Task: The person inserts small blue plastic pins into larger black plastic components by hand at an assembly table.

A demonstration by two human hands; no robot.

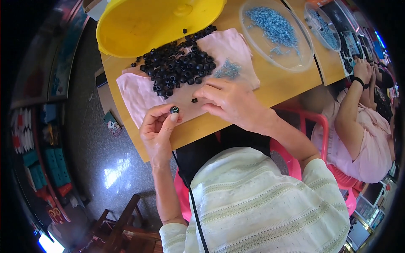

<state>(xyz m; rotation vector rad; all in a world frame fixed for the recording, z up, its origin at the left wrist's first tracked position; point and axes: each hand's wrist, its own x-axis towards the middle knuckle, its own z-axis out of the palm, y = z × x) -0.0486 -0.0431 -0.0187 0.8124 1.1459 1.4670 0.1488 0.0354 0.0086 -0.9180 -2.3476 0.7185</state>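
Between the thumb and fingers of my left hand (158, 128) is a small round black piece (174, 109), with a pale ring visible on its face. My right hand (236, 99) reaches in over the cloth, its thumb and index finger apart. Close to its fingertips is a smaller black piece (194, 100); contact with the fingers is hard to make out. A heap of round, hollow-looking black pieces (179, 67) spreads over the pink cloth (137, 92) beyond my hands. Near my right hand's knuckles, a little pile of tiny bluish pieces (228, 69) lies on that cloth.
A large yellow basin (126, 42) tips toward the black heap. At the back right, a clear tray (306, 59) holds tiny blue pieces, with a second clear tub (336, 44) beyond. Another person (358, 130) sits at the right, hands at the table (291, 86).
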